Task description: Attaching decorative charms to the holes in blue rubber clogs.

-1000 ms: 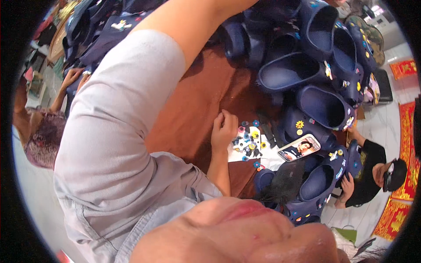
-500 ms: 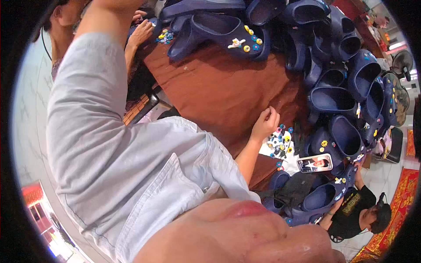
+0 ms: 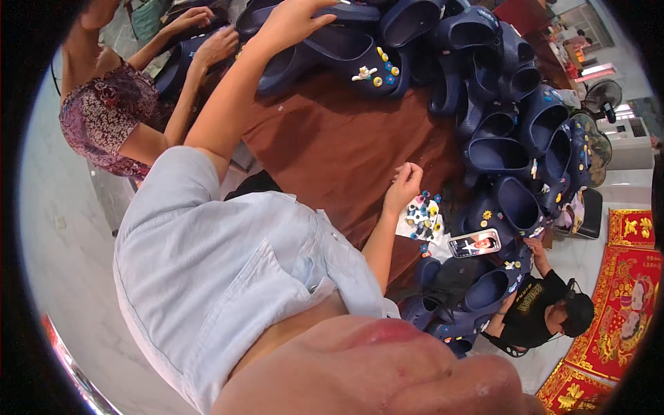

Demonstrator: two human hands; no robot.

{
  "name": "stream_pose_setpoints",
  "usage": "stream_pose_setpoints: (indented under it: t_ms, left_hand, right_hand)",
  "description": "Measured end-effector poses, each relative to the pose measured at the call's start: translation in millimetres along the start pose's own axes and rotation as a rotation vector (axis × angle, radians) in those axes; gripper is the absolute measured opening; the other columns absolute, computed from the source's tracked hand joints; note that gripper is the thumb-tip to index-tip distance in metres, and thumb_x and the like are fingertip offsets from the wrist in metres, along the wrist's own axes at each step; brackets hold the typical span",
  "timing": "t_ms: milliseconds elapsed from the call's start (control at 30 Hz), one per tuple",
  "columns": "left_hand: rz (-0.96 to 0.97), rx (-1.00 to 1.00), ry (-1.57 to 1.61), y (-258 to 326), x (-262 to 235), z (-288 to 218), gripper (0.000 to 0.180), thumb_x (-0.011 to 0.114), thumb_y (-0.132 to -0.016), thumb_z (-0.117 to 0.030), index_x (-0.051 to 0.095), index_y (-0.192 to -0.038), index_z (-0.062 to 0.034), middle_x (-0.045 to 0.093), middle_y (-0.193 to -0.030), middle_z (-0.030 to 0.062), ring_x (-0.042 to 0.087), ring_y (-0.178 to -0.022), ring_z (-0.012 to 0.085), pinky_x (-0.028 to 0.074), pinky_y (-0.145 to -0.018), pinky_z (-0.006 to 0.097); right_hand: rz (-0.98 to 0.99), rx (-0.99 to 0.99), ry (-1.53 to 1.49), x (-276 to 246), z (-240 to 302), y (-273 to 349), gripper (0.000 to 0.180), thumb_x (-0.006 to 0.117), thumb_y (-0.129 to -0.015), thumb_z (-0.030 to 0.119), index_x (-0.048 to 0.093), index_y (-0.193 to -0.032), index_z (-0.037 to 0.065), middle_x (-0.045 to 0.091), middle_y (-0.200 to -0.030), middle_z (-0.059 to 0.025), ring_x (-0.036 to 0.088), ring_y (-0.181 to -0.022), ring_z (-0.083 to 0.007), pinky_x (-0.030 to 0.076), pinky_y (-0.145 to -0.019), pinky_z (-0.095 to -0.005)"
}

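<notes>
My left hand [image 3: 294, 22] reaches over the dark blue clogs at the top edge, thumb and forefinger apart. The frame cuts off part of its fingers. Just under it lies a dark blue clog [image 3: 339, 43] with yellow, blue and white charms on its toe. Above the brown cloth [image 3: 325, 138], my right hand [image 3: 406, 187] has curled, pinched fingers; whatever they may hold is hidden. Beside that hand, several small coloured shoe charms [image 3: 422, 218] lie on a white sheet. A phone [image 3: 474, 243] with a lit screen rests close by, against the clogs.
Many dark blue clogs [image 3: 498, 153] are heaped along the table's far and right sides. At the left, a person in a patterned top [image 3: 111, 114] works with both hands. Another person in a black shirt [image 3: 532, 311] handles clogs at the right. A fan [image 3: 600, 97] stands behind the heap.
My left arm has swung down and right, bringing its hand into view over the clogs. The whole view has shifted slightly. My right hand stays by the charms, fingers curled.
</notes>
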State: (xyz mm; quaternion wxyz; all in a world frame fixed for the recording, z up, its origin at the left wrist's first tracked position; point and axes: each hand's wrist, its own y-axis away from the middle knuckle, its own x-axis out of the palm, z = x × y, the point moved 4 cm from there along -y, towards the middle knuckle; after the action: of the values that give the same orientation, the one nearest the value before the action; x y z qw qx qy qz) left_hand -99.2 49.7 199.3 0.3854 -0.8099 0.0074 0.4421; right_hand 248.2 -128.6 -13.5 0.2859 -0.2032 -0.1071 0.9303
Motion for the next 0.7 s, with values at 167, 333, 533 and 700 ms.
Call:
stream_pose_setpoints:
  t_ms: [167, 333, 533, 700]
  left_hand:
    - [-0.217, -0.258, 0.069, 49, 3, 16, 0.028, 0.067, -0.091, -0.021, 0.070, -0.115, -0.0068, 0.068, -0.114, 0.0121, 0.067, -0.101, 0.0304, 0.053, -0.087, 0.035]
    - [-0.317, -0.273, -0.266, 34, 1, 32, 0.047, 0.073, -0.083, -0.022, 0.061, -0.126, -0.0076, 0.061, -0.109, 0.0212, 0.057, -0.106, 0.0386, 0.048, -0.090, 0.046]
    - [-0.218, -0.370, -0.339, 4, -3, 43, 0.057, 0.075, -0.081, -0.026, 0.056, -0.133, -0.0123, 0.056, -0.116, 0.0189, 0.051, -0.115, 0.0374, 0.047, -0.090, 0.049]
    - [-0.275, -0.081, -0.226, -10, 3, 17, 0.053, 0.074, -0.079, -0.021, 0.059, -0.128, -0.0109, 0.058, -0.108, 0.0200, 0.054, -0.108, 0.0389, 0.047, -0.089, 0.048]
  right_hand:
    - [0.422, -0.050, -0.010, 53, 82, -4, 0.032, 0.055, -0.098, 0.012, 0.055, -0.130, 0.008, 0.065, -0.083, -0.0135, 0.065, -0.072, -0.0227, 0.051, -0.069, -0.0371]
    - [0.709, -0.383, 0.189, 130, 159, -41, 0.062, 0.057, -0.092, 0.012, 0.035, -0.149, 0.021, 0.063, -0.080, -0.0263, 0.063, -0.075, -0.0462, 0.047, -0.068, -0.0535]
    - [0.717, -0.521, 0.639, 192, 156, -85, 0.044, 0.059, -0.089, 0.016, 0.046, -0.131, 0.017, 0.068, -0.087, -0.0258, 0.066, -0.090, -0.0449, 0.050, -0.079, -0.0548]
    - [0.568, -0.543, 0.581, 170, 152, -61, 0.021, 0.060, -0.088, 0.017, 0.056, -0.107, 0.010, 0.068, -0.085, -0.0238, 0.065, -0.083, -0.0456, 0.051, -0.074, -0.0548]
